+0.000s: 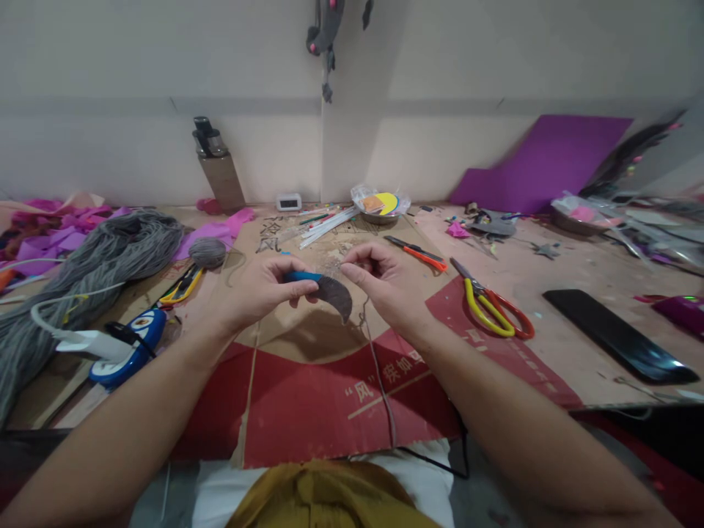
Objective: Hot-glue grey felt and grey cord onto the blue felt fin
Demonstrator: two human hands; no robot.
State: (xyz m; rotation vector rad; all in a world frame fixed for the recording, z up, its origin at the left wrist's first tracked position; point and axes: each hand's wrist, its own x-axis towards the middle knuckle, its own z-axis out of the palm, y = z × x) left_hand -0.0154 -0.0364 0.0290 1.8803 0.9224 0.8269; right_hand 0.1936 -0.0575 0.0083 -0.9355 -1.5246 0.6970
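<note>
A curved, crescent-shaped piece (335, 295), dark grey with a blue part at one end, is pinched between the thumb and fingers of my left hand (286, 284). Its grey tip points down and to the right, above the cardboard. Just right of it, my right hand (374, 275) has thumb and forefinger pressed together; whatever is between them is too small to make out. A grey yarn strand (379, 374) runs from beneath my right hand down over the red-printed cardboard (308, 411) toward the table's front edge.
At right lie scissors (489, 304) with yellow and orange handles, and a black phone-like slab (616, 334). An orange-handled cutter (421, 255) is behind my right hand. Grey yarn (137, 249), a yellow cutter (181, 286) and a blue power strip (129, 348) are at left.
</note>
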